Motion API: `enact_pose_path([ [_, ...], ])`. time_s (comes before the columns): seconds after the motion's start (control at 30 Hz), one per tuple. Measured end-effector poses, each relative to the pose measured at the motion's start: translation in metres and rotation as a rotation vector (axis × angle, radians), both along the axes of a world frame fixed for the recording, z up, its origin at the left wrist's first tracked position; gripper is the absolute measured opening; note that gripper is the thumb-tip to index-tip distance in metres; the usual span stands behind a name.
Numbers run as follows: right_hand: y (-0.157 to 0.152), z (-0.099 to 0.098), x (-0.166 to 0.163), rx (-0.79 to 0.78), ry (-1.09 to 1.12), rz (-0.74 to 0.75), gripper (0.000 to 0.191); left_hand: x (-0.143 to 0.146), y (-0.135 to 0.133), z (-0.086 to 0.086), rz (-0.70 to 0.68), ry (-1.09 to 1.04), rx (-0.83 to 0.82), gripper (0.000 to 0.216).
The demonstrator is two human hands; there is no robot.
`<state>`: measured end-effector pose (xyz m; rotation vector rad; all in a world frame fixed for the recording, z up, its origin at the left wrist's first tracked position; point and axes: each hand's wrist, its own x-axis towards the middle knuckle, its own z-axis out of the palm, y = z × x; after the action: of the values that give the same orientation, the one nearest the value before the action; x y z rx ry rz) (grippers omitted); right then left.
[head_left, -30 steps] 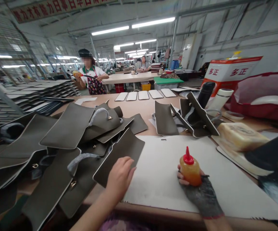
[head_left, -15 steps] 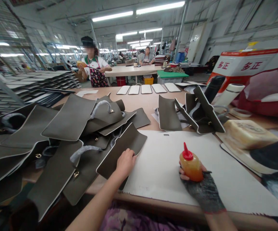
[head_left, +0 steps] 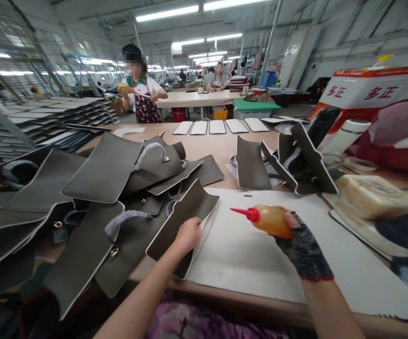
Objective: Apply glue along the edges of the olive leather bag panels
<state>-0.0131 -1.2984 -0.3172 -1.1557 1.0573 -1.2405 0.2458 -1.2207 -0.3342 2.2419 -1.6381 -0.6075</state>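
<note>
My left hand [head_left: 188, 235] is closed on the edge of a dark grey-brown bag panel [head_left: 175, 221] with white edging. The panel is partly lifted and its pale inner side shows beside my fingers. My right hand [head_left: 297, 235], in a dark fingerless glove, is wrapped round a squeeze bottle [head_left: 272, 220] of amber liquid. The bottle lies tipped sideways above the white sheet [head_left: 246, 268], its red nozzle [head_left: 241, 212] pointing left toward the panel. More bag panels with wrapped handles [head_left: 126, 221] and gold clasps are heaped to the left.
Two opened bag pieces [head_left: 253, 165] stand at the back right, near a white flask [head_left: 347, 134] and a yellowish block [head_left: 376, 195]. Several pale flat pieces [head_left: 218, 127] line the far table edge. A co-worker [head_left: 140, 89] stands beyond the table at the left.
My right hand has tipped the squeeze bottle from upright to sideways, nozzle now to the left, and raised it. My left hand has lifted the panel's edge, so its pale inside shows.
</note>
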Motion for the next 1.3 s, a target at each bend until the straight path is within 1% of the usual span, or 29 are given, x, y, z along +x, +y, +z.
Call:
enact_pose_path([
  [0.07, -0.007, -0.003, 0.001, -0.105, 0.194, -0.120, 0.038, 0.000, -0.001, -0.002, 0.016, 0.013, 0.001, 0.028],
  [0.1, -0.008, -0.005, 0.003, -0.153, 0.287, -0.151, 0.037, 0.000, -0.002, -0.003, 0.026, 0.021, -0.001, 0.028],
  [0.17, -0.009, -0.007, 0.008, -0.223, 0.403, -0.142, 0.036, 0.000, -0.003, -0.005, 0.041, 0.041, -0.004, 0.028],
  [0.27, -0.004, -0.005, 0.019, -0.331, 0.493, -0.115, 0.036, 0.001, -0.004, -0.006, 0.051, 0.068, 0.001, 0.029],
  [0.47, -0.003, -0.003, 0.036, -0.497, 0.531, -0.081, 0.030, 0.001, -0.004, -0.001, 0.042, 0.093, -0.012, 0.029],
  [0.63, -0.013, -0.003, 0.041, -0.594, 0.592, -0.120, 0.029, 0.000, -0.003, 0.001, 0.037, 0.091, -0.006, 0.030],
  [0.73, -0.018, -0.005, 0.041, -0.604, 0.613, -0.129, 0.029, 0.000, -0.003, 0.000, 0.030, 0.092, -0.010, 0.031],
  [0.9, -0.023, -0.009, 0.041, -0.568, 0.627, -0.137, 0.030, 0.000, -0.003, -0.001, 0.031, 0.095, -0.012, 0.029],
  [1.07, -0.024, -0.009, 0.039, -0.538, 0.632, -0.121, 0.031, -0.001, -0.004, 0.001, 0.038, 0.070, 0.005, 0.029],
  [1.3, -0.018, -0.013, 0.035, -0.396, 0.588, -0.083, 0.034, 0.000, -0.003, -0.002, 0.034, 0.066, -0.007, 0.027],
])
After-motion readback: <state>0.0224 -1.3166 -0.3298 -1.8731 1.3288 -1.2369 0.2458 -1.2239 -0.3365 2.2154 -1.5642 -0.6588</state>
